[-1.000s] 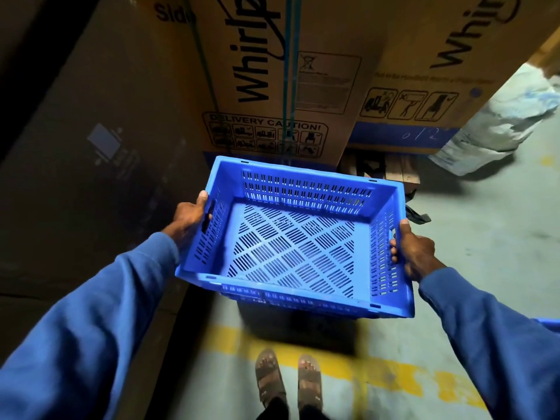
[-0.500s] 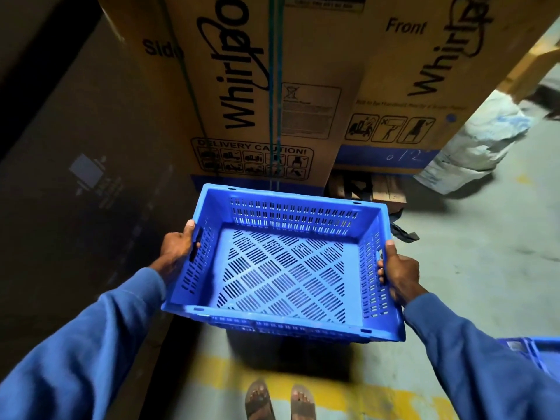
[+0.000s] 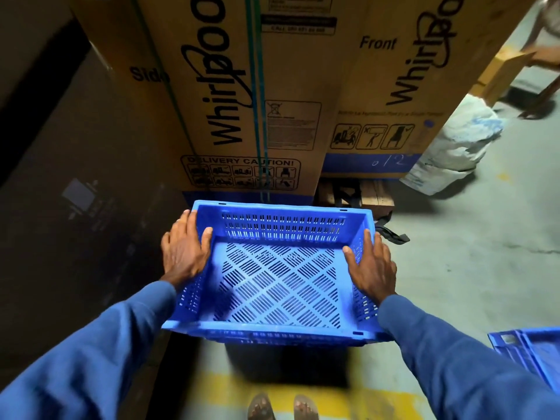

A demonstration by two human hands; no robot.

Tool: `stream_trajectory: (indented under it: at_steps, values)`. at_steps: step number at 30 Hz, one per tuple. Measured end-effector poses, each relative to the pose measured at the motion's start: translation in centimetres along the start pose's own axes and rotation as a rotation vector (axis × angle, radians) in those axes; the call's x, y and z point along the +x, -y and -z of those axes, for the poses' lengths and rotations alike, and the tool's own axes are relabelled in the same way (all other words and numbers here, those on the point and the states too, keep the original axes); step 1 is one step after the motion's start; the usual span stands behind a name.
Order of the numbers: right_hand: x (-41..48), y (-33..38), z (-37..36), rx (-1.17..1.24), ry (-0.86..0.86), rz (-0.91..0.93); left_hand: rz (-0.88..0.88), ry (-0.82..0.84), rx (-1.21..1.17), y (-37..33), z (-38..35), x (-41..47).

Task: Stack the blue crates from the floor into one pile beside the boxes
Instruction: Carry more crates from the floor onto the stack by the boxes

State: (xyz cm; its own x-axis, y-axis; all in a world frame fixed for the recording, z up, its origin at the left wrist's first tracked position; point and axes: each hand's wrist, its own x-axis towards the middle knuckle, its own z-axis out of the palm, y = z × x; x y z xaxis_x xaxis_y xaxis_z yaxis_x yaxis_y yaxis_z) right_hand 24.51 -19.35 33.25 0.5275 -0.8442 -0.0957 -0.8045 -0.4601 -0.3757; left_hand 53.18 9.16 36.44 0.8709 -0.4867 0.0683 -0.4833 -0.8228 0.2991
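An empty blue crate point(image 3: 278, 286) with a slotted floor is right in front of me, its far wall close to the foot of the tall cardboard boxes point(image 3: 288, 86). My left hand point(image 3: 183, 250) lies over the crate's left wall, thumb inside and fingers outside. On the right wall my right hand point(image 3: 371, 268) does the same. A dark shadow lies under the crate; I cannot tell what it rests on. Another blue crate point(image 3: 533, 353) shows partly at the lower right, on the floor.
A dark carton point(image 3: 75, 207) stands close on the left. A wooden pallet point(image 3: 372, 195) and a black strap point(image 3: 394, 236) lie under the right box. A white sack point(image 3: 454, 150) leans beyond. A yellow floor line point(image 3: 348, 401) runs by my sandalled feet point(image 3: 281, 407).
Both hands have shifted from the crate's outer side handles to over the top of its side walls. The crate has come lower and closer to the boxes.
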Motion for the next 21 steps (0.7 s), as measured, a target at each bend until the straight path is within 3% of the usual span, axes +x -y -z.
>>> stream_trajectory:
  at_steps: [8,15,21]
  values:
    - [-0.4,3.7,5.0,-0.219,-0.007,0.173,-0.417,0.061,0.124,-10.4,1.7,1.2]
    - [-2.3,1.6,12.3,-0.184,-0.135,0.019,-0.721,0.053,0.145,-22.7,3.3,0.0]
    - [-5.0,-5.2,18.3,-0.137,-0.215,-0.145,-0.913,0.061,0.12,-32.7,3.0,-3.3]
